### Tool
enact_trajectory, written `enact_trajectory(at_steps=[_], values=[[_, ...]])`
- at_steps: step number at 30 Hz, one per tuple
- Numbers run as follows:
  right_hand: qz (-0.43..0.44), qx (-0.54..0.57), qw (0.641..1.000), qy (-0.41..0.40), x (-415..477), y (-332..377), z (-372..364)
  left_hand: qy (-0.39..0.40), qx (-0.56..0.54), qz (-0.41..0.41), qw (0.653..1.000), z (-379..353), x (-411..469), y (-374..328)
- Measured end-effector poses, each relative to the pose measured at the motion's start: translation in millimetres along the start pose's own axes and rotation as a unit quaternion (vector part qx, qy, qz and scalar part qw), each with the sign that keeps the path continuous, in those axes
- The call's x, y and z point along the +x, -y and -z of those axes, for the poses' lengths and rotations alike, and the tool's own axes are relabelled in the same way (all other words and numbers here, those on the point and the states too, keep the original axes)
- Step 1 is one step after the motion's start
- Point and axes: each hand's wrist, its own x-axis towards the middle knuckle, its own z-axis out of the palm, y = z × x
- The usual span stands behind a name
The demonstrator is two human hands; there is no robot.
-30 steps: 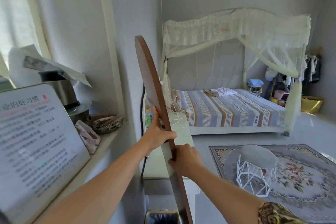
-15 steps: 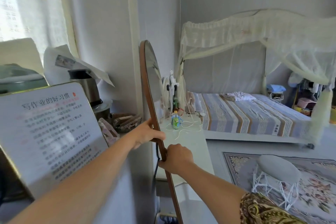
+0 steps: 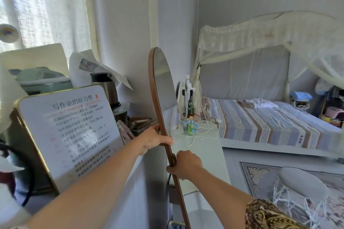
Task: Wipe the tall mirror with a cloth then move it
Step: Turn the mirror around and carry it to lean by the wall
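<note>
The tall mirror [image 3: 162, 83] has a brown wooden frame and a rounded top. It stands nearly edge-on in front of me, beside the grey wall corner, with its glass facing right. My left hand [image 3: 155, 138] grips the frame's left edge at mid height. My right hand [image 3: 183, 166] grips the same edge a little lower, from the right side. The mirror's foot runs out of view at the bottom. No cloth is visible.
A framed text board [image 3: 74, 132], a kettle [image 3: 107, 87] and clutter fill the sill at left. Behind the mirror stands a white cabinet [image 3: 202, 154] with a small bottle [image 3: 190, 126] and cords. A canopy bed [image 3: 270, 122], a rug and a white wire stool [image 3: 301, 186] lie right.
The mirror has turned so its glass side now shows to the right, and it sits nearer the wall corner. Both hands keep their grip; my view has swung left.
</note>
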Motion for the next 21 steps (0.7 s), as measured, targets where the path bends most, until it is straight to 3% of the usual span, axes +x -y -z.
enact_trajectory(at_steps=[15, 21], values=[[0.002, 0.004, 1.000, -0.012, 15, -14, -15, -0.018, -0.110, -0.023, 0.993, -13, -3, 10], [0.021, 0.000, 0.999, 0.027, 30, -17, -14, -0.024, -0.104, -0.026, 0.994, -8, 1, 15]])
